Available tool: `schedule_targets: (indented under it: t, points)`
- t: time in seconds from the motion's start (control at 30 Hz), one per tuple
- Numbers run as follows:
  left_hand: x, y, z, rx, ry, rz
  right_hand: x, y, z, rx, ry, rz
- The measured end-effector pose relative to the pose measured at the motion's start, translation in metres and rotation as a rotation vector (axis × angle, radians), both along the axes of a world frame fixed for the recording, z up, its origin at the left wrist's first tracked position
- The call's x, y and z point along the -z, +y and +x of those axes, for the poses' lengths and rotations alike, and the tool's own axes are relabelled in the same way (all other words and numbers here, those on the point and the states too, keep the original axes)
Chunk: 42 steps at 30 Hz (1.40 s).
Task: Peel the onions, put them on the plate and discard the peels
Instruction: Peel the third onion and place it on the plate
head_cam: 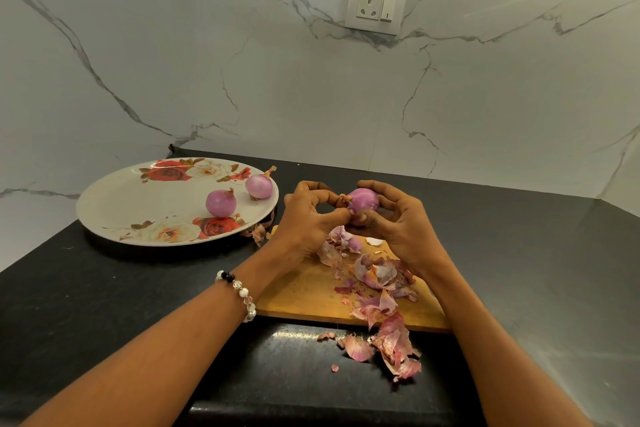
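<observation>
To the left of the hands, a floral plate [138,198] sits on the dark worktop [86,288] and carries two peeled onions [221,203], near each other on the side closest to the hands. The left hand [308,218] pinches a scrap of skin at the tip of a third onion [363,206], while the right hand [398,222] curls its fingers round the bulb and holds it up above a wooden cutting board [304,291]. The skin will likely come away cleanest if it is pulled from tip towards root while the right hand turns the bulb. Loose peels [381,277] lie on the board beneath the hands and spill onto the worktop nearer the person.
</observation>
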State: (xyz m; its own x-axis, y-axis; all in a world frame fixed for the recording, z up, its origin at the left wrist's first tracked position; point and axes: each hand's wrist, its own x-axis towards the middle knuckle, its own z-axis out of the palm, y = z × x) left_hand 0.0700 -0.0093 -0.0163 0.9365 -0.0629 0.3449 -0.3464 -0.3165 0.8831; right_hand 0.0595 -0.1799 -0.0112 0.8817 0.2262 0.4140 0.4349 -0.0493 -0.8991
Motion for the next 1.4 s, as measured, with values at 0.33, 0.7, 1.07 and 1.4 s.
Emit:
schedule_targets:
  t: [0.33,0.7,1.07,1.4]
  points:
    - [-0.006,-0.005,-0.011,0.011,0.142,-0.104,0.005,-0.002,0.004,0.062,-0.101,-0.118]
    - [-0.005,-0.008,-0.012,-0.123,0.056,0.037,0.01,-0.006,0.013,0.258,-0.336,-0.443]
    - [-0.018,0.012,-0.007,-0.235,-0.257,0.176,0.004,-0.019,0.013,0.14,-0.026,-0.202]
    - [-0.01,0.017,0.0,-0.074,-0.277,0.292,-0.001,-0.015,0.011,0.102,0.118,0.159]
